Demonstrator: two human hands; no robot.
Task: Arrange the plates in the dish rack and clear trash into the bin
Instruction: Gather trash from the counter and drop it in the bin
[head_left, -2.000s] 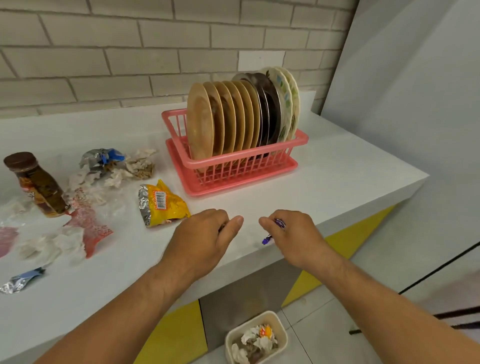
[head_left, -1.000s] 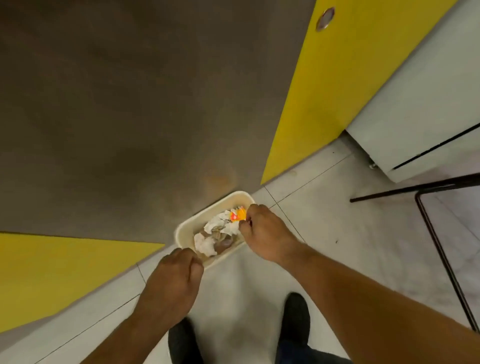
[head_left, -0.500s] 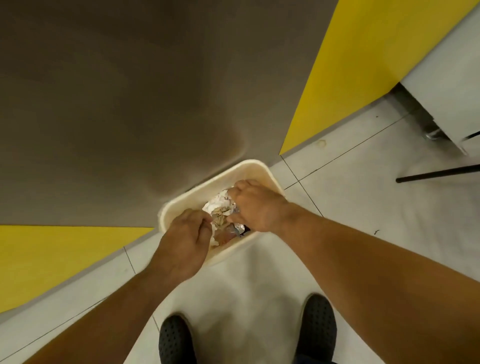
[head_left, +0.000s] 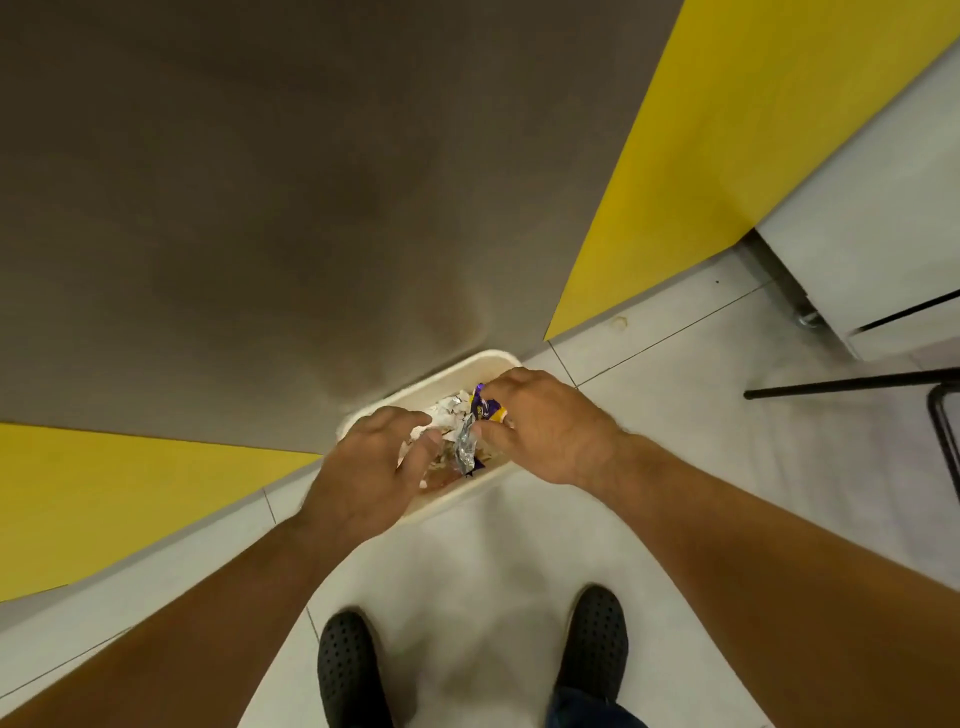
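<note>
A cream rectangular bin (head_left: 483, 359) stands on the floor against the grey cabinet front, with crumpled white paper (head_left: 448, 404) and foil scraps inside. My right hand (head_left: 545, 426) is over the bin's right half and pinches a purple and silver wrapper (head_left: 475, 421) that hangs down into the bin. My left hand (head_left: 371, 467) hovers over the bin's left half with fingers spread and nothing gripped. The dish rack and plates are out of view.
The grey cabinet panel (head_left: 260, 208) fills the top, flanked by yellow panels (head_left: 701, 156). My two black shoes (head_left: 348, 670) stand on the pale tiled floor below the bin. A black metal frame leg (head_left: 852, 384) lies at the right.
I turned from the counter down to the bin. My left hand has opened above the bin. The purple wrapper now shows hanging from my right fingers.
</note>
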